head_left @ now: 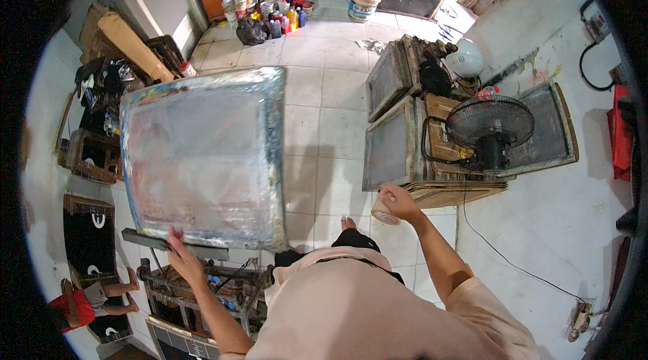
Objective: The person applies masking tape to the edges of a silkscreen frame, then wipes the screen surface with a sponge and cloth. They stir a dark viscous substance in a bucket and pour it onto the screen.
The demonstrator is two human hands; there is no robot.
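Head: right hand (pixel 399 203), one tape roll (pixel 387 217)

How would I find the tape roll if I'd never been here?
Find the black fan on the right. Below it and to the left, the person's right hand holds the tape roll. It's the small tan ring, unlike the big grey framed panels nearby.

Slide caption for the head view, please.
Left hand at the near edge of a framed screen, right hand holding a tape roll, black fan to the right.
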